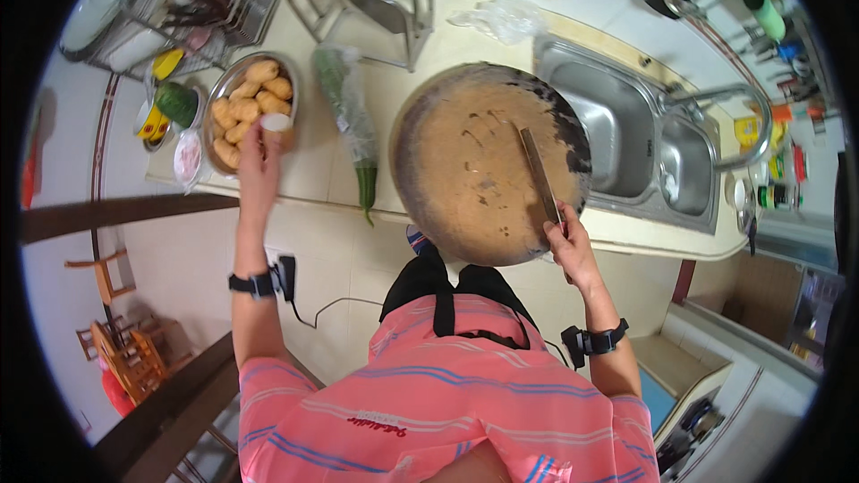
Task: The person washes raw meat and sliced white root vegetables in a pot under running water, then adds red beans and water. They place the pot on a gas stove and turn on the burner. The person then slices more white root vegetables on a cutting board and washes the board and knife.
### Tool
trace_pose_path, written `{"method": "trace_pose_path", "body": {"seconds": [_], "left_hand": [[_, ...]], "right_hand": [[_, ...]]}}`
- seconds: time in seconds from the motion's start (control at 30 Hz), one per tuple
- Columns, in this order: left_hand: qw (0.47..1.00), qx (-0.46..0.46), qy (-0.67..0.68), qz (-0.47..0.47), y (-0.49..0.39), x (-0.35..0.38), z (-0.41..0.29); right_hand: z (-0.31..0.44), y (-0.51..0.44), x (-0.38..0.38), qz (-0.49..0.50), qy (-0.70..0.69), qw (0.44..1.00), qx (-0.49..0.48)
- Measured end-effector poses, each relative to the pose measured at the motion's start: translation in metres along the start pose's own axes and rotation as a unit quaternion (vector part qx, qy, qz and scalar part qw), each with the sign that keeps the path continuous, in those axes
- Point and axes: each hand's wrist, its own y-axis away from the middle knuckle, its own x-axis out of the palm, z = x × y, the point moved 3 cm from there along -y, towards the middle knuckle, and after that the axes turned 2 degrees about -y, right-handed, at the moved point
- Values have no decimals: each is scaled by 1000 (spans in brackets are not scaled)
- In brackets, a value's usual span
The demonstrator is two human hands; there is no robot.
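My left hand is at the near right rim of an oval metal bowl. Its fingers grip a yellow-brown piece of food with a pale, flat cut face turned up. Several similar oblong pieces fill the bowl; their exact kind is unclear. In my right hand is a kitchen knife, probably a cleaver, its blade seen nearly edge-on above a large round wooden chopping board. Small dark marks or scraps dot the board's worn surface. Between bowl and board lies a long green cucumber, partly in clear plastic wrap.
A metal rack holds a broad blade behind the cucumber. Right of the board is a double steel sink with a curved faucet. A crumpled plastic bag lies behind. A green vegetable and wrapped pink food are at left.
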Motion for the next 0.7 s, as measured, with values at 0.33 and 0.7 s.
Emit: {"method": "trace_pose_path", "body": {"seconds": [0.33, 0.7], "left_hand": [[956, 87, 63, 272, 124, 228, -194], [960, 188, 75, 192, 127, 228, -181]], "right_hand": [[21, 71, -30, 3, 93, 993, -71], [21, 72, -21, 69, 86, 988, -108]]}}
